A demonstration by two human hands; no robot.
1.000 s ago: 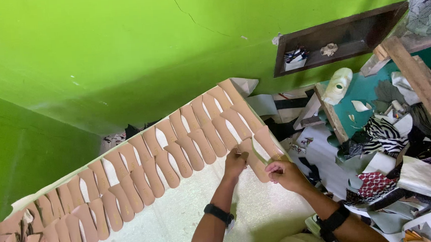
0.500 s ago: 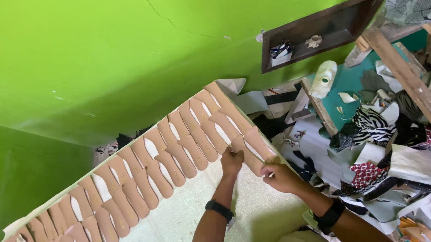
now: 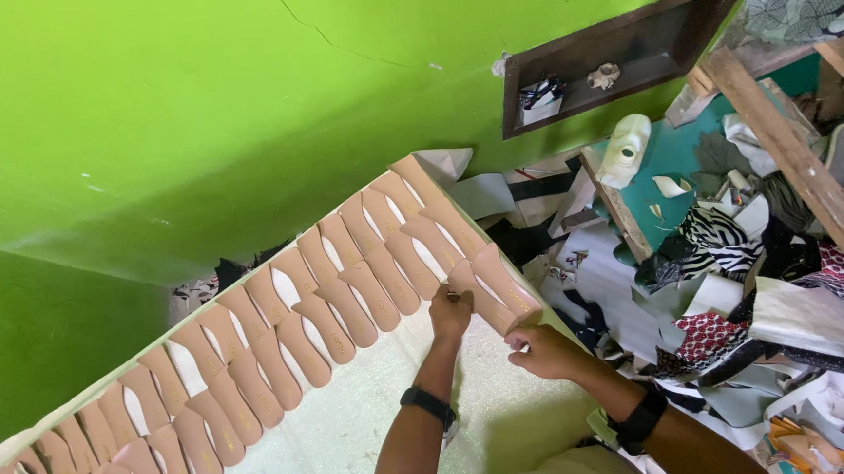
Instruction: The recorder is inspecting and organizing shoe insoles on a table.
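Where our fingers meet the work, the left hand (image 3: 449,312) is curled shut, its knuckles pressing on a tan insole (image 3: 484,297) at the near end of the row, while the right hand (image 3: 538,349) pinches the near tip of that insole between thumb and fingers. It lies at the right end of the board (image 3: 357,446), overlapping its neighbour, close to the board's edge. We judge that a slip of either grip could slide it sideways and push the other insoles (image 3: 281,324) out of line, since they lie touching one another in two rows. Pressing unevenly might tilt it off the edge into the scraps (image 3: 737,286) heaped beside the board. Beyond these rises the green wall (image 3: 238,102) with its dark niche (image 3: 616,59).
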